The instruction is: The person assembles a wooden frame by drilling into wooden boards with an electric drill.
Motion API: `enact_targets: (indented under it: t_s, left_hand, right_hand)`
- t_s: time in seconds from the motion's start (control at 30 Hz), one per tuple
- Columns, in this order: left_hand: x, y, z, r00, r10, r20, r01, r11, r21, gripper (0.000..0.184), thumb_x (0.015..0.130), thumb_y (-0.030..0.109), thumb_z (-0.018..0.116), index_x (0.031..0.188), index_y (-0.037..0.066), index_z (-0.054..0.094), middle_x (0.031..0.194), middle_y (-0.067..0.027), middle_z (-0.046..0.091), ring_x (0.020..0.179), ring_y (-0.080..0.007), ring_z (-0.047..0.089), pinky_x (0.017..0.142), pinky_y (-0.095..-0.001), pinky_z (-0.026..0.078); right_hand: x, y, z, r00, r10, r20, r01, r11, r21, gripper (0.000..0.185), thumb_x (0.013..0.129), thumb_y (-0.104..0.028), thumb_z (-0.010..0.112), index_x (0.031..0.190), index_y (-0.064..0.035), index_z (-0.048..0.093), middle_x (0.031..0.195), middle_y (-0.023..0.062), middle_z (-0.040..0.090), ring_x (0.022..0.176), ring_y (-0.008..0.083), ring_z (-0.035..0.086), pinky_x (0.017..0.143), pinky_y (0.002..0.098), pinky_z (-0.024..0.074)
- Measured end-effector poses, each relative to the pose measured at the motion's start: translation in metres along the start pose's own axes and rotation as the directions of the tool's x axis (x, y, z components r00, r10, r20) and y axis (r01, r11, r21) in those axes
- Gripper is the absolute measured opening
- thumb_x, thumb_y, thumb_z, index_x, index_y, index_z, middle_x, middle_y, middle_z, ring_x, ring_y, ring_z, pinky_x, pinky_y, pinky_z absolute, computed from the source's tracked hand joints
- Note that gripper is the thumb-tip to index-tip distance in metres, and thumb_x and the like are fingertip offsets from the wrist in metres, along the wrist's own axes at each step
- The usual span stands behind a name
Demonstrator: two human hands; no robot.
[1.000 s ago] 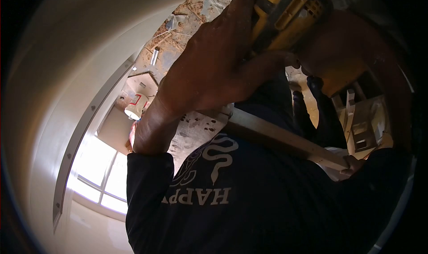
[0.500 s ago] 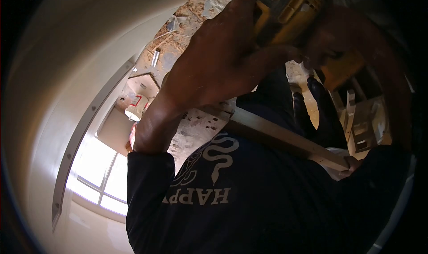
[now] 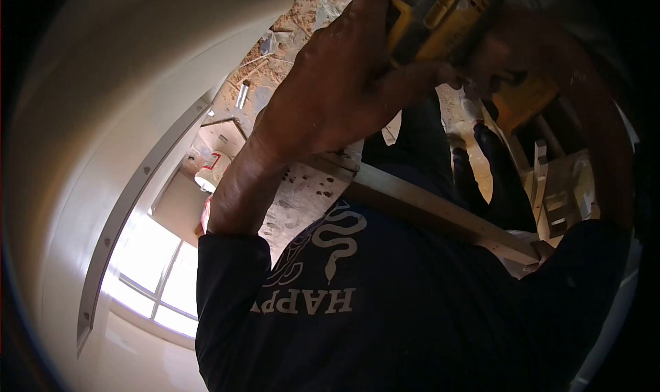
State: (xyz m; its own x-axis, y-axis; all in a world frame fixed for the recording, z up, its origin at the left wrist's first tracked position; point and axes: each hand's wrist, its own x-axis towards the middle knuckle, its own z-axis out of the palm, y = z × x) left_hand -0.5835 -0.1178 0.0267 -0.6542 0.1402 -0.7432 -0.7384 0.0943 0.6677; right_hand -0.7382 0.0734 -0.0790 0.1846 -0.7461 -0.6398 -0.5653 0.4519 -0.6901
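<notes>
A yellow and black cordless power tool point(image 3: 440, 31), apparently a drill, is at the top of the view, partly cut off. My left hand point(image 3: 333, 93) wraps its near side, thumb stretched along the underside and fingers mostly behind it. In dark shadow, my right hand point(image 3: 495, 55) closes around the tool's grip, with a yellow block point(image 3: 526, 100) showing just below. The working end is out of sight. Beneath my hands, a squared wooden bar point(image 3: 440, 206) runs slanting across the front of my dark shirt point(image 3: 412, 309).
A hand point(image 3: 543, 253) is at the bar's right end. Dark-clothed legs point(image 3: 491, 165) stand beyond. A pale stained board point(image 3: 306, 196) lies below my left wrist. Left are a curved pale wall point(image 3: 89, 131), a window point(image 3: 155, 268) and a white bucket point(image 3: 212, 172); debris covers the floor point(image 3: 295, 27).
The tool and both hands have shifted slightly within the view, the tool a little to the left. Both hands keep their hold, and the wooden bar stays nearly in place.
</notes>
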Motion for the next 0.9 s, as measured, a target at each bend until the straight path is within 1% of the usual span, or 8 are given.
enact_targets:
  t_s: [0.07,0.17,0.27,0.47,0.63,0.73,0.87,0.9]
  left_hand:
    - [-0.003,0.005,-0.007,0.995,0.087,0.045,-0.084,0.995,-0.051,0.068,0.095,0.040,0.061,0.135,-0.007,0.032,0.100,-0.0242,0.066,0.085,-0.0306,0.070,0.075,-0.0396,0.058]
    - [0.001,0.005,0.007,0.990,0.129,-0.050,-0.126,0.991,0.054,0.064,0.097,0.038,0.059,0.136,-0.006,0.032,0.105,-0.0256,0.064,0.092,-0.0331,0.069,0.080,-0.0420,0.056]
    - [0.016,-0.024,0.015,0.972,0.217,-0.091,-0.192,0.955,0.224,0.062,0.098,0.037,0.058,0.136,-0.004,0.033,0.114,-0.0275,0.061,0.101,-0.0349,0.066,0.087,-0.0447,0.053]
    - [0.014,-0.020,0.014,0.967,0.245,-0.075,-0.215,0.934,0.284,0.066,0.097,0.039,0.060,0.140,-0.001,0.031,0.122,-0.0284,0.057,0.111,-0.0351,0.062,0.095,-0.0462,0.050]
    - [-0.004,-0.051,0.006,0.959,0.262,-0.109,-0.205,0.905,0.372,0.073,0.087,0.049,0.070,0.137,0.001,0.045,0.107,-0.0251,0.067,0.099,-0.0319,0.068,0.086,-0.0405,0.055]
    - [-0.027,-0.066,-0.016,0.992,0.128,-0.007,-0.103,0.827,0.553,0.060,0.087,0.034,0.073,0.135,0.003,0.054,0.117,-0.0171,0.068,0.107,-0.0346,0.066,0.097,-0.0444,0.048]
    - [-0.048,-0.062,-0.019,0.974,-0.149,0.168,0.051,0.878,0.477,0.040,0.087,0.027,0.071,0.119,0.005,0.066,0.106,-0.0136,0.072,0.096,-0.0267,0.069,0.088,-0.0383,0.053]
    - [-0.049,-0.064,-0.019,0.967,-0.174,0.187,0.066,0.878,0.473,0.039,0.086,0.024,0.068,0.120,0.005,0.066,0.101,-0.0123,0.073,0.090,-0.0233,0.070,0.082,-0.0358,0.054]
  right_hand:
    - [0.001,0.018,0.004,0.979,-0.203,-0.019,0.198,0.969,-0.149,0.017,0.059,-0.024,0.076,0.074,-0.0164,0.075,0.074,0.0000,0.072,0.067,0.0145,0.069,0.063,0.0292,0.0539]
    - [-0.002,-0.007,-0.008,0.983,-0.181,-0.031,0.172,0.967,-0.191,0.021,0.061,-0.025,0.076,0.077,-0.0129,0.075,0.074,0.0016,0.071,0.066,0.0137,0.068,0.062,0.0286,0.0535]
    - [-0.004,-0.032,-0.020,0.975,0.165,0.149,-0.205,0.927,0.314,0.023,0.062,-0.026,0.075,0.079,-0.0099,0.074,0.074,0.0021,0.071,0.065,0.0125,0.067,0.063,0.0283,0.0527]
    - [0.004,0.026,0.001,0.997,-0.006,0.080,-0.031,0.891,0.454,0.026,0.060,-0.022,0.078,0.079,-0.0058,0.073,0.073,0.0039,0.071,0.064,0.0124,0.066,0.062,0.0292,0.0519]
    - [-0.013,-0.040,-0.026,0.960,0.271,0.065,-0.272,0.859,0.433,0.027,0.059,-0.017,0.078,0.080,-0.0009,0.073,0.072,0.0088,0.071,0.063,0.0165,0.068,0.062,0.0311,0.0531]
    - [-0.033,-0.056,-0.016,0.968,0.223,-0.113,-0.153,0.887,0.435,0.029,0.058,-0.015,0.078,0.081,0.0014,0.073,0.073,0.0110,0.071,0.061,0.0183,0.068,0.061,0.0322,0.0532]
    - [-0.013,-0.024,-0.012,0.949,0.303,0.090,-0.298,0.757,0.582,0.028,0.056,-0.016,0.078,0.080,0.0002,0.074,0.074,0.0104,0.072,0.061,0.0175,0.068,0.062,0.0308,0.0531]
    - [-0.019,-0.033,-0.010,0.957,0.289,-0.028,-0.230,0.811,0.539,0.028,0.055,-0.016,0.078,0.079,-0.0007,0.074,0.074,0.0099,0.072,0.062,0.0170,0.068,0.063,0.0301,0.0532]
